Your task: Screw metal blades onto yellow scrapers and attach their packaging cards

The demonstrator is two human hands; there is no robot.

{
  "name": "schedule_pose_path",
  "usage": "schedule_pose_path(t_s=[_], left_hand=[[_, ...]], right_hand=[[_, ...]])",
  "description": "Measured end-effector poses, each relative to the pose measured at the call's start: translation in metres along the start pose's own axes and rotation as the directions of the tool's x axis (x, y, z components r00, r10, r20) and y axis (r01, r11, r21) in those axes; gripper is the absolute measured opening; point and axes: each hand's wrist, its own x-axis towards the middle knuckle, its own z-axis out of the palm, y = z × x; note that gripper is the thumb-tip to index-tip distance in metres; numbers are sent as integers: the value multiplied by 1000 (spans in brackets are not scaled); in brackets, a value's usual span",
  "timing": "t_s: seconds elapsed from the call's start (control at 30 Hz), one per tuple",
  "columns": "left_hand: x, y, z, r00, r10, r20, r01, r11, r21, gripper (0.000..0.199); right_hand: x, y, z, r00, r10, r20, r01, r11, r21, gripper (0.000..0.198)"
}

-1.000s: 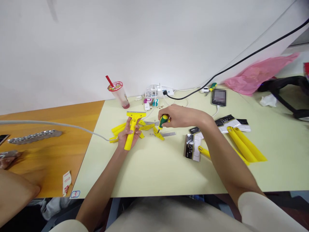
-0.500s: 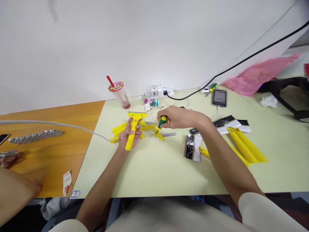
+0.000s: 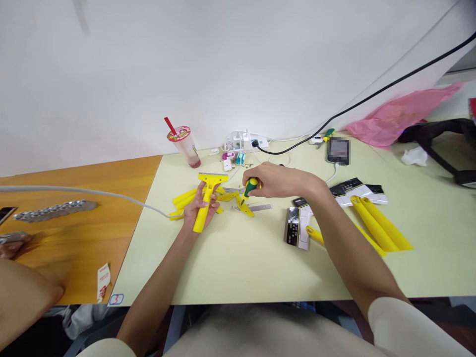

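Observation:
My left hand (image 3: 199, 208) is closed around the handle of a yellow scraper (image 3: 203, 213), whose head with a metal blade edge points toward the wall. In my right hand (image 3: 266, 179) is a short green and yellow screwdriver (image 3: 250, 187), tip pointing down at a loose yellow scraper head piece (image 3: 245, 207) on the table. Whether the tip touches that piece I cannot tell. A flat metal blade (image 3: 261, 207) lies just right of it. More yellow scraper parts (image 3: 185, 198) lie behind and beside my left hand, partly hidden by it.
A drink cup (image 3: 186, 146) with a red straw stands near the wall. Behind my hands is a power strip (image 3: 238, 143) with cables. To the right lie black-and-white packages (image 3: 297, 228), yellow handles (image 3: 381, 223) and a phone (image 3: 338, 150). Another person's arm (image 3: 26, 287) rests at left.
Almost nothing differs. The scraper in my left hand has shifted very slightly, and my right hand holds the screwdriver in nearly the same place.

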Motion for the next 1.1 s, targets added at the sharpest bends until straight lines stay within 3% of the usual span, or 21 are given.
schedule_pose_path(t_s=[0.43, 0.67, 1.1], left_hand=[[0, -5, 3, 999, -37, -8, 37, 999, 25, 88], [-4, -17, 11, 990, -138, -4, 138, 990, 35, 72], [-12, -32, 17, 968, -239, 75, 232, 968, 90, 74]], right_hand=[[-22, -10, -21, 997, 19, -77, -18, 1000, 10, 17], [-44, -21, -37, 980, 87, -179, -86, 996, 14, 24], [-48, -28, -38, 954, -5, -299, 9, 1000, 13, 25]])
